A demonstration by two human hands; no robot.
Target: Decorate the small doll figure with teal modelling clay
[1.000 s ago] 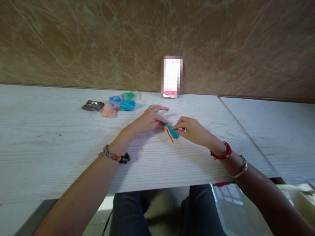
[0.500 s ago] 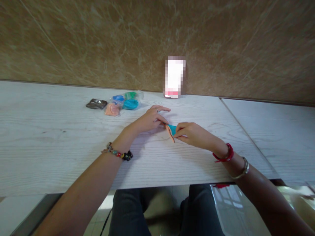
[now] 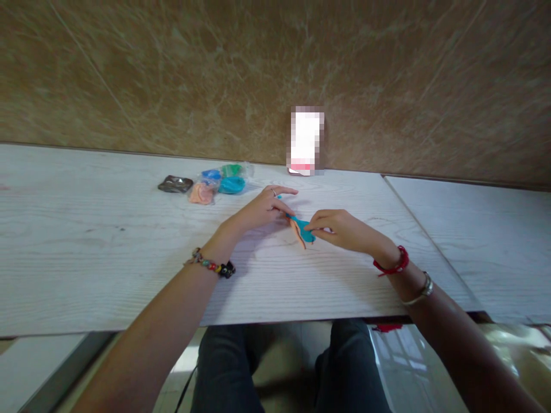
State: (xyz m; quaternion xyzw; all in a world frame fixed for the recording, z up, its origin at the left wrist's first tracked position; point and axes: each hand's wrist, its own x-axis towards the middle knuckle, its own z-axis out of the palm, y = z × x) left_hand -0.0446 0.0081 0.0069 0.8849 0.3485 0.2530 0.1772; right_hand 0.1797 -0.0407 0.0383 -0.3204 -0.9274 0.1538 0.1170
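Observation:
A small flat piece of teal and orange clay [image 3: 302, 230] lies between my two hands at the middle of the white wood-grain table [image 3: 107, 252]. My left hand [image 3: 262, 209] pinches its far end with thumb and a finger, the forefinger stretched out above. My right hand [image 3: 340, 229] pinches the near right side of the same piece, fingers curled together. A beaded bracelet is on my left wrist, a red thread and a metal bangle on my right.
Clay lumps in clear wrap [image 3: 219, 183], blue, green, teal and peach, lie at the back left beside a dark foil wrapper [image 3: 175, 184]. A blurred-out upright phone [image 3: 306, 143] leans on the brown marble wall. A second table [image 3: 477, 241] adjoins at right.
Both hands stayed on the clay piece and reworked it slightly; my right fingers shifted along it. The camera drifted a little, moving the scene rightward.

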